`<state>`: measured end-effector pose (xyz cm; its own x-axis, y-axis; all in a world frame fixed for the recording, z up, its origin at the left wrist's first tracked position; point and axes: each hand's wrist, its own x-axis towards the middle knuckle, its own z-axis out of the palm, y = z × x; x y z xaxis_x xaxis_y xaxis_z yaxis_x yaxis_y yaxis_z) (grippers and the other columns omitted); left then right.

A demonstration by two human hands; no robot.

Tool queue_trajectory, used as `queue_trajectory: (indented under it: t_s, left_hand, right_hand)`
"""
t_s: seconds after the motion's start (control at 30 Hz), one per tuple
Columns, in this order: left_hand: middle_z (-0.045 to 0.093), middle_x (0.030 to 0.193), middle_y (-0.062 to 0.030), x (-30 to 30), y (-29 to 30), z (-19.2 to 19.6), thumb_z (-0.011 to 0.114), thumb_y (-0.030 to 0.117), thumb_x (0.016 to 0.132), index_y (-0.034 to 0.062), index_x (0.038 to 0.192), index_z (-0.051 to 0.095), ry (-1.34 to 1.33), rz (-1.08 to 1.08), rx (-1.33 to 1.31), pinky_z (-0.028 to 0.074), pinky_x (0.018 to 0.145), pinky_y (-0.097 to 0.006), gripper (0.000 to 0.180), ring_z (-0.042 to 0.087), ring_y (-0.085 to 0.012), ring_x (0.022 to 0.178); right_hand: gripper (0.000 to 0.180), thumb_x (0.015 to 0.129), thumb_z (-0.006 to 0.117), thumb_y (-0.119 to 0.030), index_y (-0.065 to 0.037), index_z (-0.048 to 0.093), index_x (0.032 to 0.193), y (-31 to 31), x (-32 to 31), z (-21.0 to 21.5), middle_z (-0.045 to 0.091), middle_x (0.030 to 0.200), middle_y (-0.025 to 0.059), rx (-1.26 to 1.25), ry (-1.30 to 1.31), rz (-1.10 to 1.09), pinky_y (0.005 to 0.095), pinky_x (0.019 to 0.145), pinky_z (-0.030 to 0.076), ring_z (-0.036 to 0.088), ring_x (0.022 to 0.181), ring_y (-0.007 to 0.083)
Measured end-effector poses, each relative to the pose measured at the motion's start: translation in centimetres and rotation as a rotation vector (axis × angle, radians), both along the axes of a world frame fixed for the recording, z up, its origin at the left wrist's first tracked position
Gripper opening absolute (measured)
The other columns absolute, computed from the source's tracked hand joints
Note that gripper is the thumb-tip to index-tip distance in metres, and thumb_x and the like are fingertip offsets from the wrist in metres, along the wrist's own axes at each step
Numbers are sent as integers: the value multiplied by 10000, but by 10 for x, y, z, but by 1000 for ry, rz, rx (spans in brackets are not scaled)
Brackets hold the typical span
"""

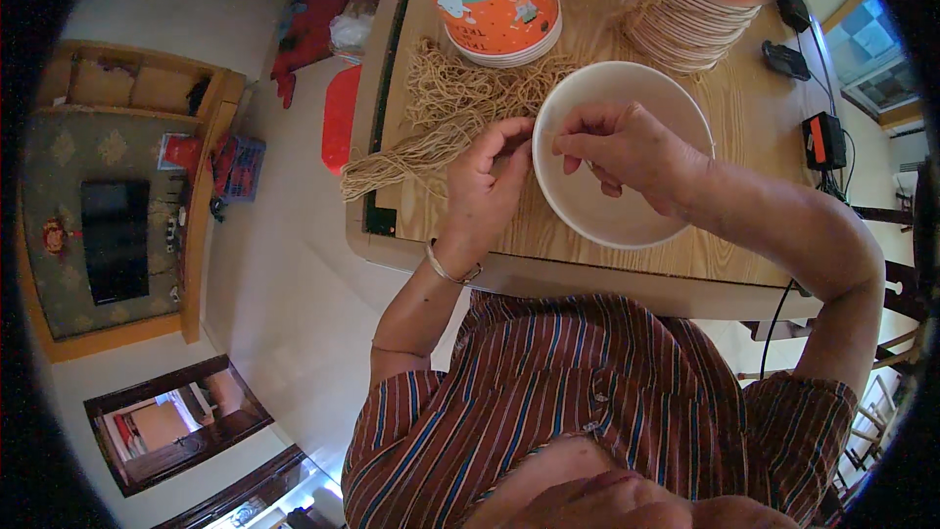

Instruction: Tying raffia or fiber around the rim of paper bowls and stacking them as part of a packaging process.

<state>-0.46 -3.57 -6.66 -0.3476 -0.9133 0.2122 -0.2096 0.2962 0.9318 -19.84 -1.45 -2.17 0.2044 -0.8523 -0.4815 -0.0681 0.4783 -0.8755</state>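
A round white paper bucket point(587, 206) stands near the table's front edge, its open mouth facing up at me. My left hand point(490, 176) is at its left side, fingers curled with their tips against the wall just below the rim. Over the bucket's mouth is my right hand point(632, 152), thumb and fingers pinched together near the left inner wall. Whatever may be between those fingers is too small to make out. Beyond my left hand lies a loose bundle of tan paper twine point(421, 152), tangled at its far end point(470, 83).
An orange and green printed paper bucket point(504, 10) stands upside down at the far left. A tall stack of nested buckets point(690, 29) stands far right. Black chargers and cables point(824, 142) line the table's right side. A red stool point(341, 118) is beyond the left edge.
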Motion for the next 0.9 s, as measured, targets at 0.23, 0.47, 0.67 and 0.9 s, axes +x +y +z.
queue_trajectory:
  t_s: [0.23, 0.47, 0.67, 0.9]
  left_hand:
    - [691, 968, -102, 0, -1, -3, 599, -8, 882, 30, 1080, 626, -47, 33, -91, 520, 791, -285, 204, 671, -163, 897]
    - [692, 952, -103, 1, -2, 3, 603, -7, 876, 30, 1066, 632, -116, 43, -170, 522, 771, -291, 196, 678, -180, 878]
    - [691, 957, -107, 2, 0, 8, 605, -5, 875, 33, 1065, 636, -123, 27, -112, 521, 762, -289, 196, 678, -181, 871]
    - [689, 957, -108, 2, 0, 12, 604, 21, 889, 33, 1073, 639, -188, 37, -154, 519, 752, -288, 187, 673, -171, 863]
  right_hand:
    - [169, 891, 608, -215, -63, 676, 918, 0, 0, -5, 610, 724, -8, -41, 21, 29, 238, 417, 381, 466, 487, 79]
    - [176, 881, 603, -218, -59, 670, 914, -3, 0, -2, 592, 723, 1, -3, 32, 24, 243, 426, 388, 471, 522, 85]
    - [183, 882, 594, -227, -62, 669, 910, -5, 0, -1, 585, 715, -3, -18, 40, 56, 240, 431, 383, 466, 528, 89]
    - [153, 878, 590, -196, -66, 664, 906, -8, 3, -5, 573, 709, -4, -21, 29, 57, 244, 423, 360, 447, 517, 85]
